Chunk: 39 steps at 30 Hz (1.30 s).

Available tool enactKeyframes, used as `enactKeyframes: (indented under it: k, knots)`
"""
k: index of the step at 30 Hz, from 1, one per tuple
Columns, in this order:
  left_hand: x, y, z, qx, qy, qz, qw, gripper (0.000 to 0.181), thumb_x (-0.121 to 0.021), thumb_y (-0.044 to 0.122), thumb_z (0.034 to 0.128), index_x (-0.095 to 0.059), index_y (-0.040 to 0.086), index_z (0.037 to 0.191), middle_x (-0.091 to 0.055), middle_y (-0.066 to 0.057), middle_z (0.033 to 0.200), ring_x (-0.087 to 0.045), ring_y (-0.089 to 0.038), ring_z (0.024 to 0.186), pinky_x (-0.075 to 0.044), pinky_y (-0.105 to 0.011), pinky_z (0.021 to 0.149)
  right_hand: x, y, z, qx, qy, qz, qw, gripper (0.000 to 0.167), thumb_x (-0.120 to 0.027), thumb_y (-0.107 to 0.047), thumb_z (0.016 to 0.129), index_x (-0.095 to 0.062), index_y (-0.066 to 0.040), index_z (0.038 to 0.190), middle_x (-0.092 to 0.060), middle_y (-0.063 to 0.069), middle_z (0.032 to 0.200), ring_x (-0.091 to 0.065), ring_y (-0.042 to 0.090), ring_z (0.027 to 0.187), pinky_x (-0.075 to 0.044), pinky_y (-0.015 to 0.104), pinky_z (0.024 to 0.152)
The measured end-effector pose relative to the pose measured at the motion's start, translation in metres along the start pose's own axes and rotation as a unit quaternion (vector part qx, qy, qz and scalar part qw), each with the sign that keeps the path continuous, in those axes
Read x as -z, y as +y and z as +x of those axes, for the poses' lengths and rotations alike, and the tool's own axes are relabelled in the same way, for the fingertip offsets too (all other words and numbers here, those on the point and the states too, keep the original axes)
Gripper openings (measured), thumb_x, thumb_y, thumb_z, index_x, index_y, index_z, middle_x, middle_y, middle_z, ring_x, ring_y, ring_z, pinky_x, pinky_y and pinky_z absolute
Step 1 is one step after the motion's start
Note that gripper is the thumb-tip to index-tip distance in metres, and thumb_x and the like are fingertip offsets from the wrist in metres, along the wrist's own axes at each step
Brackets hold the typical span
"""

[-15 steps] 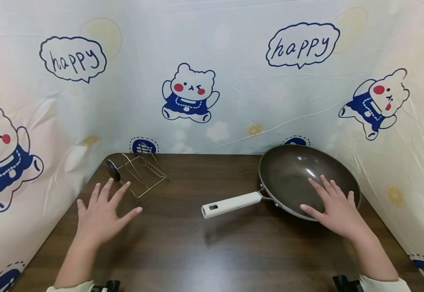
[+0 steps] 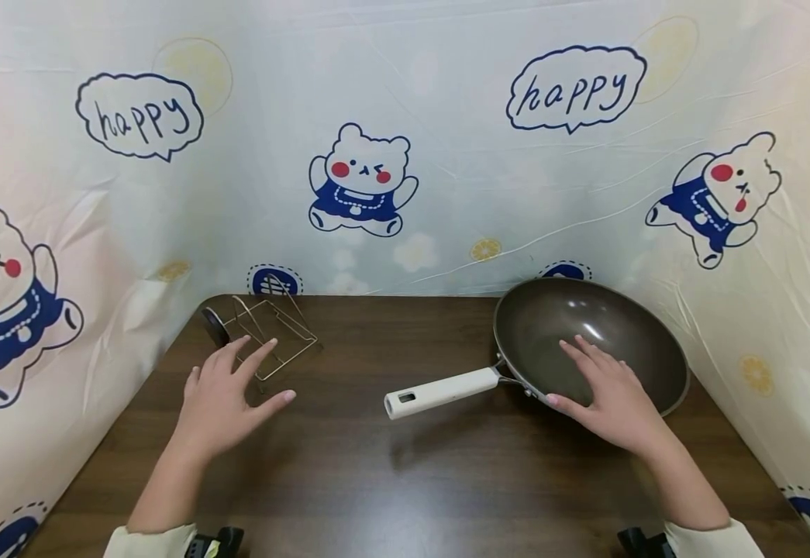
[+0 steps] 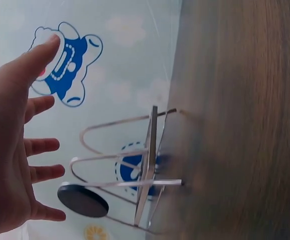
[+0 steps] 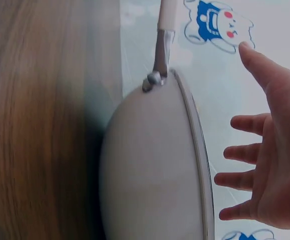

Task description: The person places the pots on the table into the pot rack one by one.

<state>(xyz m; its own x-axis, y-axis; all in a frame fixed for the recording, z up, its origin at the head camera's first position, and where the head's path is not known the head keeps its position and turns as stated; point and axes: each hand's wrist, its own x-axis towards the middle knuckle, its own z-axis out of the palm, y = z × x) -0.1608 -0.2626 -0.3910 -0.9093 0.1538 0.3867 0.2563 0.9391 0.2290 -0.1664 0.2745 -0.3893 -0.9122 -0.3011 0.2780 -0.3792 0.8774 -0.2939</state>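
A wire rack [image 2: 282, 316] with a round black disc [image 2: 215, 327] at its left end stands at the back left of the table. My left hand [image 2: 219, 403], fingers spread, is in front of it and holds nothing; the left wrist view shows a gap between the fingers and the rack [image 3: 152, 150]. At the right lies a dark pan [image 2: 537, 341], its white handle [image 2: 439, 393] pointing left. My right hand [image 2: 614, 399] is over the pan's near edge in the head view, fingers spread and empty. The right wrist view shows the pan's pale outer side [image 4: 150, 165] beside that hand [image 4: 280, 160].
The brown wooden table [image 2: 377, 480] reaches back to a pale curtain [image 2: 446, 93] printed with bears and "happy" bubbles. The curtain also runs along the left and right sides.
Both hands have moved inward, the left one to the right and the right one to the left. The rack and the pan have stayed where they were.
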Motion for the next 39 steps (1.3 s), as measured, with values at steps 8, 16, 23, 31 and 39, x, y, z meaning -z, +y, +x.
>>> enactKeyframes:
  k: [8,16,23,31,39]
  knots:
    - [-0.006,0.013,0.011,-0.030,-0.010,-0.038,0.9988,0.081,-0.070,0.058,0.0814,-0.038,0.030,0.150,-0.040,-0.022,0.144,-0.039,-0.050,0.126,-0.032,-0.075,0.089,-0.010,-0.016,0.008,0.024,0.009,0.023,0.9994,0.079,-0.071,-0.051,0.085,-0.042,-0.011,0.147,-0.038,0.021,0.150,-0.040,0.046,0.131,-0.031,0.068,0.099]
    - [-0.009,0.029,0.024,-0.046,-0.045,-0.089,0.9939,0.083,-0.071,0.056,0.0821,-0.035,0.028,0.151,-0.039,-0.018,0.145,-0.038,-0.046,0.128,-0.030,-0.075,0.092,-0.015,-0.033,0.016,0.030,0.015,0.062,0.9975,0.081,-0.075,-0.044,0.084,-0.041,-0.003,0.145,-0.045,0.019,0.145,-0.043,0.040,0.130,-0.036,0.060,0.102]
    - [-0.013,0.044,0.034,-0.041,-0.094,-0.193,0.9758,0.078,-0.071,0.052,0.0844,-0.037,0.028,0.150,-0.039,-0.013,0.146,-0.038,-0.039,0.131,-0.033,-0.070,0.097,-0.020,-0.049,0.017,0.023,0.035,0.100,0.9941,0.071,-0.079,-0.037,0.082,-0.050,-0.007,0.139,-0.050,0.017,0.140,-0.044,0.039,0.128,-0.036,0.059,0.102]
    - [-0.022,0.067,0.045,-0.065,-0.150,-0.366,0.9161,0.065,-0.076,0.031,0.0865,-0.047,0.023,0.144,-0.049,-0.004,0.140,-0.050,-0.031,0.123,-0.044,-0.056,0.096,-0.029,-0.067,0.013,0.007,0.061,0.136,0.9888,0.061,-0.080,-0.034,0.081,-0.057,-0.006,0.129,-0.056,0.012,0.131,-0.052,0.032,0.121,-0.045,0.053,0.096]
    - [-0.025,0.091,0.054,-0.055,-0.267,-0.445,0.8529,0.055,-0.073,0.027,0.0893,-0.053,0.016,0.140,-0.050,-0.009,0.142,-0.057,-0.029,0.118,-0.053,-0.041,0.088,-0.041,-0.081,0.009,0.002,0.063,0.172,0.9831,0.050,-0.083,-0.030,0.078,-0.063,-0.007,0.117,-0.060,0.003,0.110,-0.055,0.014,0.096,-0.051,0.041,0.082]
